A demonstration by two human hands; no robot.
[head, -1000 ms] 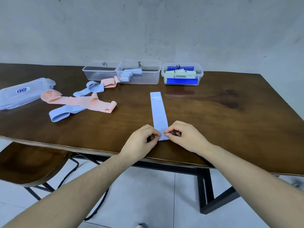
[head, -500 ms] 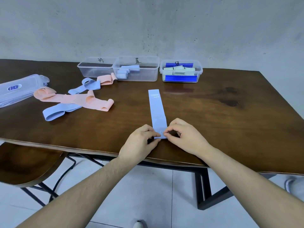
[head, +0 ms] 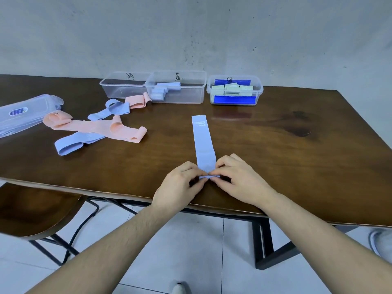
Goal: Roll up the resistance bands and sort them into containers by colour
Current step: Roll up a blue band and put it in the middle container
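A dark wooden table (head: 275,149) stands against a grey wall (head: 191,28). At its near edge, the left hand (head: 180,183) and right hand (head: 237,179) pinch the blue band (head: 203,141), its rolled end now slightly further along than before.

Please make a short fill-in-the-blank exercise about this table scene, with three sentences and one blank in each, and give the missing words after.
1. Both hands, the left hand and the right hand, pinch the near end of a flat light ____ band.
2. At the back of the table stand ____ clear containers in a row.
3. The left container, near the loose pink band, holds ____ rolled bands.

Missing words: blue; three; no
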